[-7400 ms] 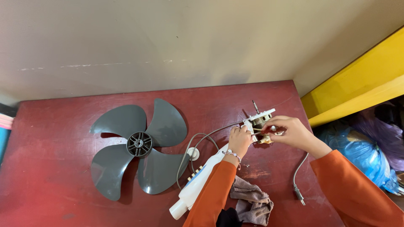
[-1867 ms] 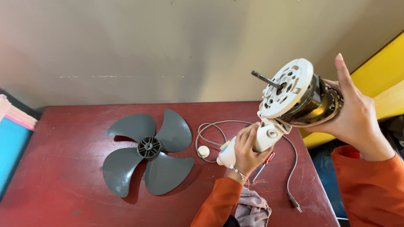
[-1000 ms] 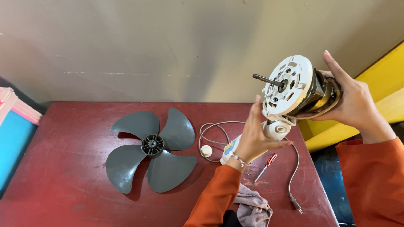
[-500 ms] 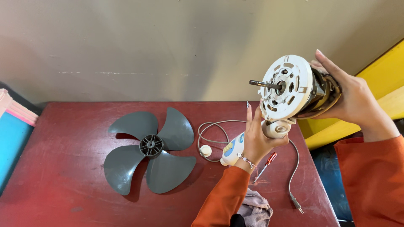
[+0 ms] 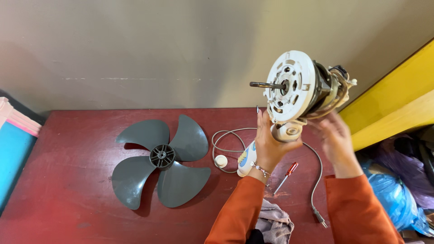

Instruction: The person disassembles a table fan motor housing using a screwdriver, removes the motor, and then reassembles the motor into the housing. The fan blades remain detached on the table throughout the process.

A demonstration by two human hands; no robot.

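Bare red tabletop [image 5: 72,149] open left of the grey three-bladed plastic fan blade [image 5: 159,159], right of it crowded by coiled grey cable [image 5: 224,141], small white round cap [image 5: 220,161], red-handled screwdriver [image 5: 287,176], crumpled grey cloth [image 5: 275,222] nearer the front edge.

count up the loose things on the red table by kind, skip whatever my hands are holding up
Fan blade, grey: 1
Screwdriver, red handle: 1
Cloth, grey: 1
Round white cap: 1
Grey cord: 1
Total: 5

Left out: the fan motor, raised by the left hand; the right hand is just below it.
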